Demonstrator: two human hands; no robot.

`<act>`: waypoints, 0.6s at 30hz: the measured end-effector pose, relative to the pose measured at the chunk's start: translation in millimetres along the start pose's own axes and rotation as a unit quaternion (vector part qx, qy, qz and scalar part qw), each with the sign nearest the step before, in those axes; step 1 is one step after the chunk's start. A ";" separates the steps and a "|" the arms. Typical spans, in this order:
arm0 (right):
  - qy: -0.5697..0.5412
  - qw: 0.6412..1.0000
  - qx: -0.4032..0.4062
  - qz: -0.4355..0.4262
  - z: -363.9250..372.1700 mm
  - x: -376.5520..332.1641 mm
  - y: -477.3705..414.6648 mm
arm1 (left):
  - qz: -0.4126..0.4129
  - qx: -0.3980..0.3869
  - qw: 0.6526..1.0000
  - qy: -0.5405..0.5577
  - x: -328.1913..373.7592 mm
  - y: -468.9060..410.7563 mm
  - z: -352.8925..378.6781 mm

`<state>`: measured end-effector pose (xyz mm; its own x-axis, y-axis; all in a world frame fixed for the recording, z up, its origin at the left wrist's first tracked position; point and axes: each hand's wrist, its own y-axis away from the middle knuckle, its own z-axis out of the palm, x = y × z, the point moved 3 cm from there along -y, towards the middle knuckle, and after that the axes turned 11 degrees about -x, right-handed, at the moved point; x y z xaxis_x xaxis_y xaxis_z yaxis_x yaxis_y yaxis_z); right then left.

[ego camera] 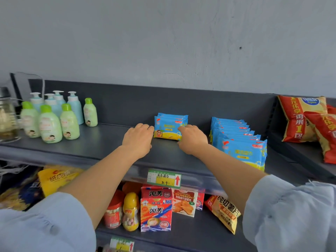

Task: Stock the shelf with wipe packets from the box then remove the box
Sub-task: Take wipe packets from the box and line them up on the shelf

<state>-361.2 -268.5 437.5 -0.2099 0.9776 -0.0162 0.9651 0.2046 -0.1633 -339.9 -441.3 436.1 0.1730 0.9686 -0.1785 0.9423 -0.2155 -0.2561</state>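
Observation:
A short row of blue-and-yellow wipe packets stands upright in the middle of the dark grey top shelf. My left hand rests against the row's left end, fingers curled at the packet's edge. My right hand grips the front packet's right side, fingers over its face. A longer row of the same wipe packets stands to the right, apart from both hands. No box is in view.
Green and blue lotion bottles stand at the shelf's left. Red snack bags lean on the neighbouring shelf at right. A price tag hangs on the shelf edge. Snack boxes and jars fill the lower shelf.

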 end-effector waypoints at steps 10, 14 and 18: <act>0.022 1.000 0.006 0.007 -21.2 -22.3 98.3 | -0.014 -0.001 1.000 0.002 1.2 102.6 -28.4; 0.015 0.999 -0.003 0.032 -19.0 -23.5 155.5 | 0.005 -0.010 1.000 0.017 18.5 148.0 -29.1; 0.007 0.998 -0.030 0.060 -5.3 -15.2 213.7 | 0.027 -0.028 0.999 0.037 45.4 188.2 -21.6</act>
<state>-150.9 -239.4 408.1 -0.0898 0.9958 -0.0187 0.9910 0.0875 -0.1016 -148.6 -435.2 400.3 0.2437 0.9625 -0.1195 0.9449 -0.2633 -0.1943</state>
